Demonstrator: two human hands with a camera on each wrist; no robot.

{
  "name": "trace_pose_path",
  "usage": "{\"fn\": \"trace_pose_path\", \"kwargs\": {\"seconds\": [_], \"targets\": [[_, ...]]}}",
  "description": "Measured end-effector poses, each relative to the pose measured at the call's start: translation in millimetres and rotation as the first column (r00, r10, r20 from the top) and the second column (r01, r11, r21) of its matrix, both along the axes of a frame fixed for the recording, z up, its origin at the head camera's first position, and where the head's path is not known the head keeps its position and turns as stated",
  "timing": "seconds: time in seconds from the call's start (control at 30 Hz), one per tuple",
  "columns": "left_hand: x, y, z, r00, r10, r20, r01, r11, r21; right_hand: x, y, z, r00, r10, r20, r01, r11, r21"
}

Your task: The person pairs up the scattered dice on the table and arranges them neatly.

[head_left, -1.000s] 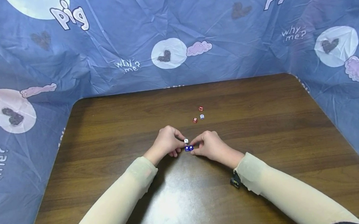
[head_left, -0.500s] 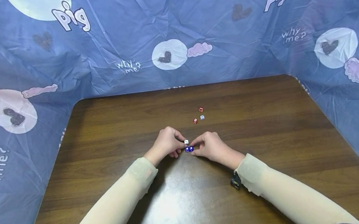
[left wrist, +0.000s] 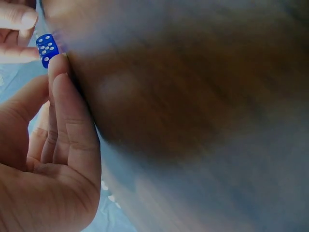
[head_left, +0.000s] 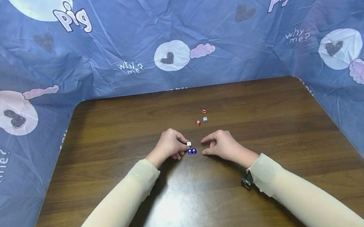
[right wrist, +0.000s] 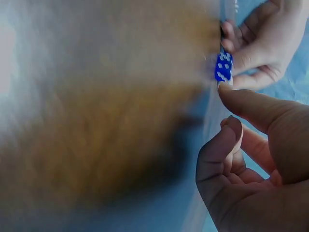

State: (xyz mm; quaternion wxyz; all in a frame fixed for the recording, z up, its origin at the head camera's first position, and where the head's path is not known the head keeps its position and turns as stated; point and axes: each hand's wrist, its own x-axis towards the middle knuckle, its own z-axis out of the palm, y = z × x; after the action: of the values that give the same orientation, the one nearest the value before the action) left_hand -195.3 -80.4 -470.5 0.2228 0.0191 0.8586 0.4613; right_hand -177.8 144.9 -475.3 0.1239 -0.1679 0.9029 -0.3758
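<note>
1. The person's left hand (head_left: 170, 143) is angling in from the left, its thumb and forefinger reaching toward the centre, their tips close together beside a small white cube die with dark pips (head_left: 189, 144). Whether they are pinching it, I cannot tell.
2. The right hand (head_left: 226, 145) is hovering just to the right of the dice, holding nothing; its thumb and forefinger are standing apart, with a gap between the tips, and both are pointing left.
3. Two small blue cube dice with white pips (head_left: 192, 151) are sitting side by side between the hands, touching each other, on the near side of the white die.
4. In the left wrist view, the left fingertips are overlapping the end of the blue dice, so contact there is hard to judge.
5. Farther back, two small red cube dice with white pips (head_left: 198, 123) and a bluish-white cube die (head_left: 205, 119) are lying in a loose cluster, apart from the hands.
6. Long cream sleeves (head_left: 125, 203) are covering both forearms, and a small black device (head_left: 247, 181) is showing beneath the right wrist.
7. A brown wood-grain table (head_left: 268, 119) is bearing all the dice, while blue printed cloth (head_left: 225, 14) is hanging behind and along both sides.
</note>
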Motion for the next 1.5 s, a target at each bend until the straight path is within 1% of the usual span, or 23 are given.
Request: {"fn": "trace_pose_path", "kwargs": {"seconds": [0.17,0.27,0.53,0.8,0.87,1.1,1.3,1.5], "targets": [[2.2,-0.3,0.1,0.999,0.020,0.027,-0.021,0.999,0.048,-12.5,7.8,5.3,0.998,-0.063,-0.018,0.062,0.997,-0.034],[3.2,-0.1,0.5,0.999,0.023,0.034,-0.025,0.998,0.060,-22.0,11.9,7.2,0.995,-0.096,-0.027,0.095,0.994,-0.058],[0.6,0.0,-2.2,0.999,0.020,0.038,-0.022,0.998,0.055,-47.8,21.4,2.1,0.986,-0.166,-0.031,0.163,0.983,-0.085],[0.7,0.2,-2.5,0.999,0.019,0.038,-0.022,0.998,0.064,-68.1,26.3,-2.6,0.973,-0.229,-0.028,0.226,0.971,-0.082],[1.2,0.2,-1.7,0.999,0.021,0.038,-0.024,0.998,0.064,-72.7,26.0,-3.6,0.972,-0.231,-0.034,0.228,0.971,-0.070],[3.5,0.0,0.6,0.999,0.020,0.040,-0.022,0.997,0.070,-84.8,22.4,-8.6,0.974,-0.225,-0.014,0.224,0.974,-0.015],[2.6,-1.0,-0.7,0.999,0.016,0.044,-0.019,0.997,0.068,-88.9,16.6,-7.9,0.976,-0.217,-0.019,0.218,0.976,0.031],[1.1,-1.5,-1.7,0.999,0.012,0.038,-0.015,0.997,0.075,-92.6,13.3,-8.0,0.976,-0.216,-0.010,0.216,0.975,0.053]]}}
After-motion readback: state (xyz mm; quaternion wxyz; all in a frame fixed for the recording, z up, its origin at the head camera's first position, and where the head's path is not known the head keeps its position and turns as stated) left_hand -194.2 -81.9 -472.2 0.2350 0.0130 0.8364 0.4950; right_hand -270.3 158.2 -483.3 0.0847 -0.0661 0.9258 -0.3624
